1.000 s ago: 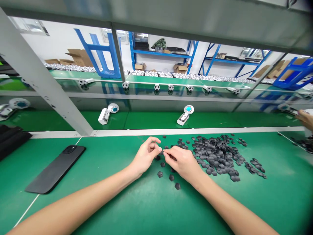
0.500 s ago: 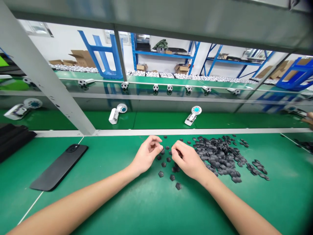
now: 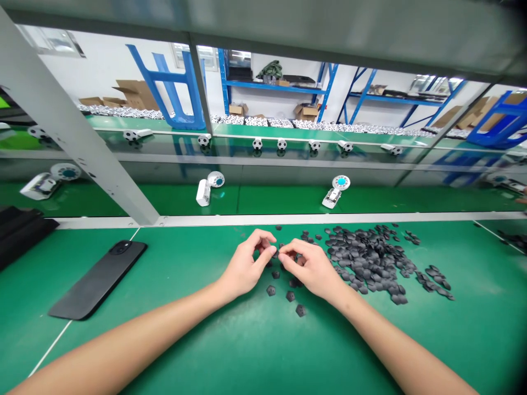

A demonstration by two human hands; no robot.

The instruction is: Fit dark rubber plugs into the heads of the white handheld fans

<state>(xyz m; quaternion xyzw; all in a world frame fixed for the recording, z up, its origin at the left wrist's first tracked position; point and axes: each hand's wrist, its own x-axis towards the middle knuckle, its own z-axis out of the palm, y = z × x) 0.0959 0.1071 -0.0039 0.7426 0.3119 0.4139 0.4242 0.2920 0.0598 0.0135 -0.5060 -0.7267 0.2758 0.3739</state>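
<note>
Head view: left hand (image 3: 246, 269) and right hand (image 3: 308, 267) in narrow pinches, fingertips (image 3: 272, 248) nearly meeting above scattered black pentagonal pieces (image 3: 290, 296), any piece in the grip unconfirmed, with a larger heap of black pentagonal pieces (image 3: 366, 258) just right of the right hand on a green bench mat (image 3: 177, 263), and a black smartphone (image 3: 96, 280) well left.

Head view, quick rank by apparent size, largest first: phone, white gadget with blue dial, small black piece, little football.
Phone
White gadget with blue dial
Small black piece and little football: they look alike, and the football sits much farther off, so unranked.
</note>
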